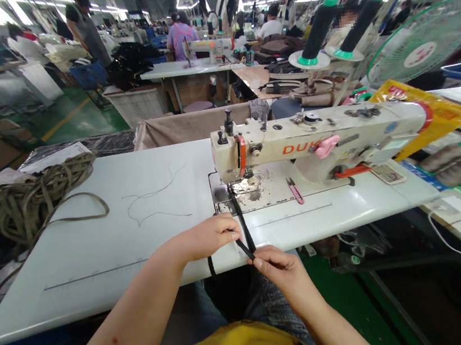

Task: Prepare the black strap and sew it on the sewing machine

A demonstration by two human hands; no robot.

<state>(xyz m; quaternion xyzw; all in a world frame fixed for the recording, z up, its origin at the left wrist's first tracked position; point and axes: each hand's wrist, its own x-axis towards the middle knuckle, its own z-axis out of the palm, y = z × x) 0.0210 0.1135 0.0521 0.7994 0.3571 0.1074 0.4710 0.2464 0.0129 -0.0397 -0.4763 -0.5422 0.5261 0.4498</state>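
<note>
A narrow black strap [242, 223] runs from under the presser foot of a cream sewing machine [315, 141] toward me, over the front edge of the white table [96, 252]. My left hand [209, 236] is closed, pinching the strap near the table edge. Just below it, my right hand [280, 270] is closed on the strap's near end. A loop of the strap hangs down under my left hand.
A heap of olive webbing [33, 195] lies at the table's left end, with loose threads [153, 202] on the tabletop. Pink thread snips [296, 191] rest by the machine. Thread cones [316, 31] and a fan [421, 40] stand behind it. Other people work at stations farther back.
</note>
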